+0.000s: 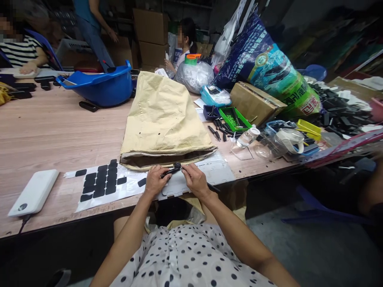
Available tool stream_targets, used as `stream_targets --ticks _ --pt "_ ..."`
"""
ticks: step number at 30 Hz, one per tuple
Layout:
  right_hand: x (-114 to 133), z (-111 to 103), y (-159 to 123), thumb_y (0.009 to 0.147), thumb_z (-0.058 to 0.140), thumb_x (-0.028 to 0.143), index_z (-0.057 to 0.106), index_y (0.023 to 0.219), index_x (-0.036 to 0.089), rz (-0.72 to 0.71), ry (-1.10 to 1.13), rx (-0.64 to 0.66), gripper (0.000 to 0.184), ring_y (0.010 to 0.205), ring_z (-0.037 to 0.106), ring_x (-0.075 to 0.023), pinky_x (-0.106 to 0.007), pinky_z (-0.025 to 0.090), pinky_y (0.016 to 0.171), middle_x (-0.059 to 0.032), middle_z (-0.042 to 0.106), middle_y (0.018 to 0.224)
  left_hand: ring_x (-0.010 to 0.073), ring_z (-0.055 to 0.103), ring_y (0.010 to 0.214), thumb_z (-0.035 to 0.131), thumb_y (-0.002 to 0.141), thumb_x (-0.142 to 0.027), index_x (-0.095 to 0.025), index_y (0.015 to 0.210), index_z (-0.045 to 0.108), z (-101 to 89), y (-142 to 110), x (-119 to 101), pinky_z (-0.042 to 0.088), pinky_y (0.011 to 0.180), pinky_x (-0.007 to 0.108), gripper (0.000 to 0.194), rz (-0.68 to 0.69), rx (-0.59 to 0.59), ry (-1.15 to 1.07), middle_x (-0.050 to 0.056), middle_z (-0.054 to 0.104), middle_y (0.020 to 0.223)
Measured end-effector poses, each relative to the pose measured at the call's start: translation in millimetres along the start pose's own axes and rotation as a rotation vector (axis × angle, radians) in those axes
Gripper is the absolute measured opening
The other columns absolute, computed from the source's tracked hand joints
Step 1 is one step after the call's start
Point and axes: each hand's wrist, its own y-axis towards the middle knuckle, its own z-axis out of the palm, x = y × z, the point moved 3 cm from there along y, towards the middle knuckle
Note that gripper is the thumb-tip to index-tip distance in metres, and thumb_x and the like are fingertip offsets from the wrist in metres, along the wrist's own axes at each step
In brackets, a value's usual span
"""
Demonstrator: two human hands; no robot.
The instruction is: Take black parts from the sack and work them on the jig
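My left hand (157, 179) and right hand (194, 178) partly cover the black piece (177, 165), its details too small to tell. From my grip, the paper sack (164, 119) at twelve o'clock hides its inside in shadow; at three, another person's blurred limb (371, 187) runs off the edge; at ten, a yellow bundle (4, 94) is cut off.

Furniture: long worktable, pale pinkish wood-grain top (101, 123), spanning left to right. Far left: blue plastic chair (49, 52), partly hidden. Far centre: two stacked brown cardboard boxes (151, 28); dark shelf (188, 4) behind. Near right: smooth grey floor (278, 243), blue plastic frame (326, 216) low in shadow. Light: brighter over tabletop, dim far back; far-right detail unclear.
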Motion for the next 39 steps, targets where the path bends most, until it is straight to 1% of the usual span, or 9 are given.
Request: stream_targets --ticks 6,11,16,18,25,29,34,37,39 --pt "-9.7 4.2 -3.6 0.100 0.045 0.025 0.070 0.116 0.027 0.013 -0.035 0.048 0.029 0.086 0.065 -0.0177 -0.026 0.053 0.077 -0.0051 0.067 0.091 0.0217 0.057 0.084 0.067 0.085 -0.031 -0.028 0.098 0.078 1.5 0.0 1.7 0.045 0.082 0.036 0.017 -0.004 -0.010 -0.003 0.002 0.066 0.083" --pt "-26.1 1.3 3.4 0.102 0.042 0.026 0.070 0.116 0.027 0.024 -0.089 0.004 0.031 0.090 0.064 -0.0187 -0.028 0.051 0.079 -0.0059 0.068 0.096 0.0222 0.057 0.086 0.067 0.085 -0.033 -0.028 0.099 0.077 0.5 -0.3 1.4 0.046 0.084 0.037 0.018 0.001 -0.004 -0.024 0.003 0.067 0.085" --pt "-41.5 -1.5 9.5 0.102 0.042 0.027 0.072 0.103 0.023 -0.038 -0.226 0.030 0.031 0.084 0.058 -0.0218 -0.033 0.046 0.077 -0.0083 0.066 0.087 0.0226 0.058 0.087 0.069 0.083 -0.037 -0.026 0.098 0.076 -1.0 -0.6 0.9 0.046 0.084 0.037 0.019 -0.008 -0.001 -0.038 0.003 0.068 0.085" --pt "-44.4 -0.6 9.3 0.102 0.041 0.028 0.072 0.102 0.023 -0.048 -0.250 0.034 0.031 0.084 0.056 -0.0223 -0.034 0.043 0.075 -0.0086 0.065 0.087 0.0223 0.059 0.087 0.067 0.085 -0.036 -0.026 0.096 0.075 -1.4 -0.5 1.1 0.046 0.084 0.036 0.017 -0.006 0.012 -0.047 0.003 0.068 0.085" --pt "-44.6 5.8 8.9 0.103 0.041 0.027 0.069 0.102 0.023 -0.049 -0.326 0.019 0.028 0.084 0.052 -0.0232 -0.033 0.037 0.071 -0.0086 0.062 0.085 0.0227 0.058 0.087 0.070 0.081 -0.032 -0.026 0.092 0.073 -5.8 -1.9 -0.9 0.045 0.085 0.037 0.013 0.008 0.059 -0.051 0.002 0.069 0.089" --pt "-42.7 9.5 10.2 0.102 0.040 0.025 0.067 0.098 0.021 -0.042 -0.377 0.009 0.028 0.082 0.051 -0.0238 -0.034 0.037 0.070 -0.0095 0.060 0.084 0.0235 0.058 0.088 0.070 0.081 -0.033 -0.026 0.092 0.072 -6.2 -1.1 0.3 0.045 0.084 0.037 0.013 0.010 0.054 -0.048 0.003 0.069 0.089" --pt "-40.2 12.1 13.2 0.101 0.043 0.025 0.066 0.102 0.021 -0.051 -0.401 0.017 0.023 0.083 0.052 -0.0230 -0.032 0.037 0.070 -0.0089 0.060 0.086 0.0228 0.060 0.087 0.068 0.080 -0.033 -0.025 0.086 0.070 -9.8 2.4 0.1 0.047 0.083 0.037 0.010 0.028 0.020 -0.089 0.003 0.069 0.086" --pt "-39.9 12.7 14.4 0.101 0.044 0.026 0.065 0.100 0.022 -0.047 -0.398 0.013 0.021 0.083 0.053 -0.0223 -0.031 0.038 0.069 -0.0083 0.061 0.086 0.0217 0.062 0.083 0.065 0.080 -0.035 -0.023 0.084 0.068 -19.2 -13.1 -11.2 0.049 0.078 0.036 0.012 0.061 -0.017 -0.196 0.003 0.069 0.084" --pt "-39.7 13.0 14.9 0.101 0.044 0.026 0.065 0.100 0.022 -0.048 -0.400 0.008 0.021 0.084 0.053 -0.0219 -0.031 0.038 0.069 -0.0081 0.061 0.086 0.0198 0.062 0.076 0.062 0.083 -0.038 -0.023 0.087 0.067 -22.8 -36.6 -22.0 0.051 0.071 0.033 0.017 0.069 0.026 -0.289 0.003 0.069 0.081"
